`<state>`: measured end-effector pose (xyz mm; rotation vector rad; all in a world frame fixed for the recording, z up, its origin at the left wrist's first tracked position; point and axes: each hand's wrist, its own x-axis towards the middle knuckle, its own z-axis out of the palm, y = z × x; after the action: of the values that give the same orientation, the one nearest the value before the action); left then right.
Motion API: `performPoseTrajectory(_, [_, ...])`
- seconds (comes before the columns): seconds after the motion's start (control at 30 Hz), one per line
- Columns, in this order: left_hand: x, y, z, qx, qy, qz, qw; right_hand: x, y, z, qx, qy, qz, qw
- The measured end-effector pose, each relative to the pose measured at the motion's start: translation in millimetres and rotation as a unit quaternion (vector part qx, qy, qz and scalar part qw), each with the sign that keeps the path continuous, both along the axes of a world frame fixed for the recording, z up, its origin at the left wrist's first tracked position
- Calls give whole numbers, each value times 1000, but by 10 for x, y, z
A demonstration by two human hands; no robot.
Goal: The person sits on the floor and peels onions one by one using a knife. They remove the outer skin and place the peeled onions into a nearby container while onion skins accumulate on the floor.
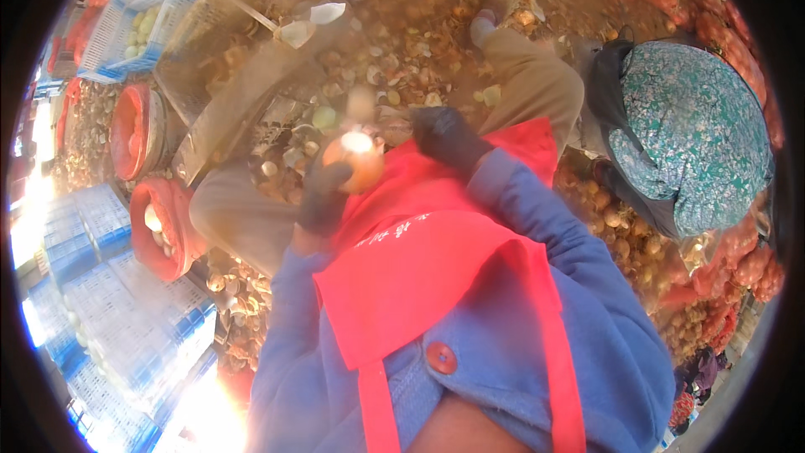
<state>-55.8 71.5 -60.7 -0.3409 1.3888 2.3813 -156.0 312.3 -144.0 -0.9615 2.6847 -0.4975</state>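
My left hand (pixel 322 198), in a dark glove, grips an onion (pixel 363 170) with brownish-orange skin, its top washed out by glare. Across from it, over the red apron (pixel 402 189) on my lap, my right hand (pixel 443 138) is curled in a dark glove. Whether its fingers hold anything is hidden and blurred. A pale green peeled onion (pixel 324 117) lies just beyond my left hand. Loose skins and onion scraps (pixel 390 69) cover the ground before me.
A long board-like edge (pixel 233 107) and a clear crate (pixel 188 44) stand front left. Red-lined tubs (pixel 139 132), a blue-white crate of peeled onions (pixel 165 0) and stacked crates (pixel 126 308) line the left. A person in a green patterned top (pixel 698 132) bends at right, near red net sacks (pixel 748 264).
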Motion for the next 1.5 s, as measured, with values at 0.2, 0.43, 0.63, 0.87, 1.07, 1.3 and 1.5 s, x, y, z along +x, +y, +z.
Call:
performPoseTrajectory(0.2, [40, -10, 370, -161, 67, 84, 981, -57, 59, 399, -297, -286, -135, 901])
performPoseTrajectory(0.43, [-115, 92, 319, -117, 104, 66, 985, 319, -390, 570, -568, -322, -54, 756])
performPoseTrajectory(0.63, [-199, -140, 162, -485, 242, -29, 840, 115, -264, 873, -479, -573, -172, 643])
performPoseTrajectory(0.87, [-278, -208, 24, -191, 32, 71, 978, 100, -567, 631, -466, -71, -126, 873])
performPoseTrajectory(1.07, [-215, -9, -245, 198, -1, 107, 974, 208, -567, 640, -339, -44, -102, 934])
performPoseTrajectory(1.3, [-282, 184, -146, 165, 11, 134, 977, 225, -613, 790, -268, 36, -111, 956])
performPoseTrajectory(1.5, [-213, 153, -245, 179, 21, 155, 971, 242, -605, 546, -249, 90, -99, 959])
